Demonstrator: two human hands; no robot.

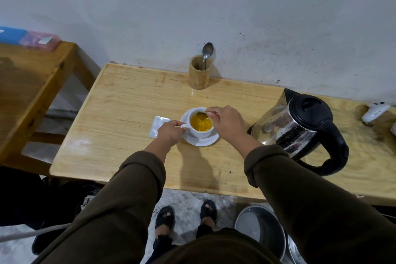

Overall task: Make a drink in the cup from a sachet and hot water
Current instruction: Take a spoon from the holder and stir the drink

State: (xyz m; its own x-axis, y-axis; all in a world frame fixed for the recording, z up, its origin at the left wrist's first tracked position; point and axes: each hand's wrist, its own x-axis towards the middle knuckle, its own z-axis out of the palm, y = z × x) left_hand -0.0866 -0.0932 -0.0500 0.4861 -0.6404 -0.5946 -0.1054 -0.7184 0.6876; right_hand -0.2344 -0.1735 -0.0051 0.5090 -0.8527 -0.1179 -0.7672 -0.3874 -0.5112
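Note:
A white cup (200,133) stands on a white saucer (202,141) in the middle of the wooden table (128,103). Orange-yellow liquid fills the cup. My left hand (170,132) pinches the cup's handle on its left side. My right hand (227,122) is over the cup's right rim, fingers closed on a spoon (201,115) whose bowl dips into the liquid. An opened silver sachet (157,126) lies flat on the table just left of the saucer, partly behind my left hand.
A steel kettle (293,126) with black lid and handle stands to the right of the cup. A bamboo holder (199,75) with another spoon (207,51) stands by the wall. A white controller (375,111) lies far right. Metal pots (261,227) sit on the floor.

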